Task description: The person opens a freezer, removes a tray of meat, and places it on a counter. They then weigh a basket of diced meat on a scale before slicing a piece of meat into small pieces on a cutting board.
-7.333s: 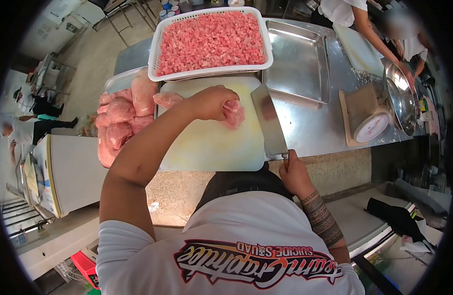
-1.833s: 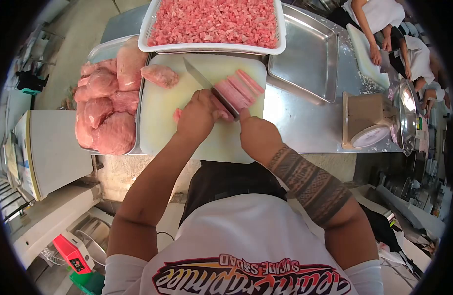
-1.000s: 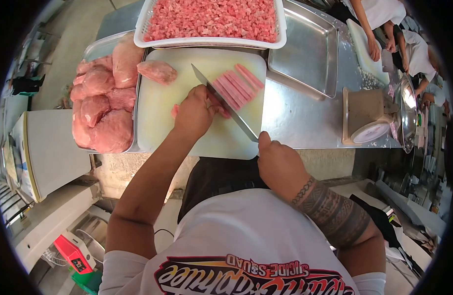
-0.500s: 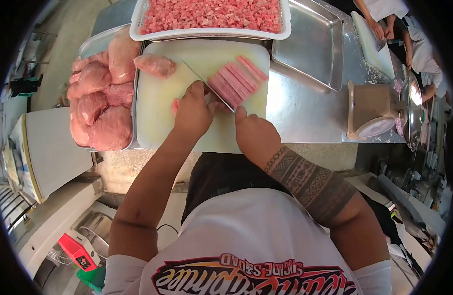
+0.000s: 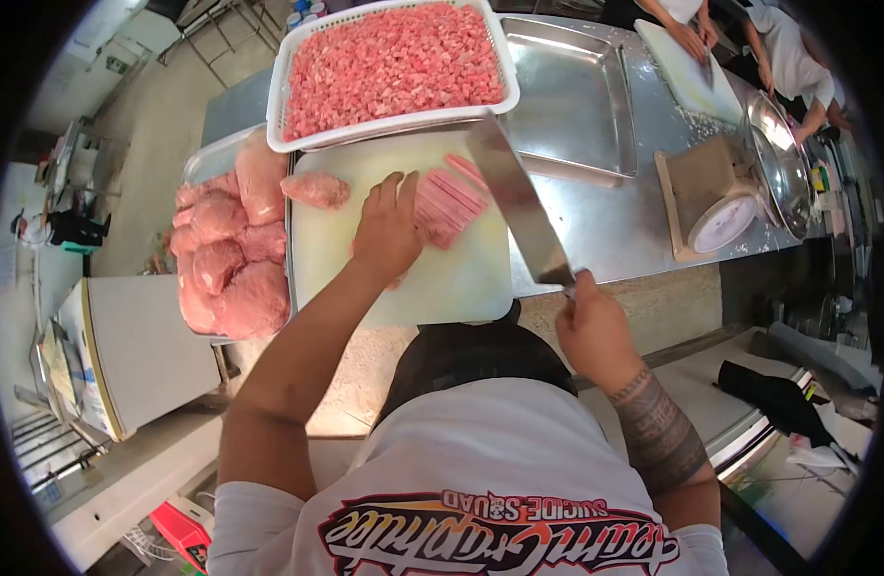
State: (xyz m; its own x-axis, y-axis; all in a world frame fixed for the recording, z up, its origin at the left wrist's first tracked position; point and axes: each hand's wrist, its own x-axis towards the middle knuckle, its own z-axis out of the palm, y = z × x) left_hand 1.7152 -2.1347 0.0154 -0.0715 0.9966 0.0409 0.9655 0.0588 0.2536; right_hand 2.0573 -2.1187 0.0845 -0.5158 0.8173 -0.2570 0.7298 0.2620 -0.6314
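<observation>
My right hand [image 5: 600, 331] is wrapped round the handle of a large knife [image 5: 520, 206], whose broad blade is raised beside the right edge of the cutting board [image 5: 365, 298]. On the board, my left hand [image 5: 389, 228] rests against the left side of some sliced pink meat [image 5: 448, 206], its fingers stretched out. One separate strip [image 5: 466, 170] lies above the slices. A whole piece of meat [image 5: 316, 189] is at the board's upper left. Small bits of meat are partly hidden under my left hand.
A tray of large raw meat pieces [image 5: 232, 288] stands left. A white basket [image 5: 512, 91] of diced meat is behind the board. Rightward are a metal tray [image 5: 626, 144], a scale [image 5: 725, 223] and another person's hands [image 5: 693, 40] at a white board [image 5: 665, 48].
The knife has left the slices and moved right in my right hand, its blade now broadside. My left hand has opened beside the meat. The camera view has shifted.
</observation>
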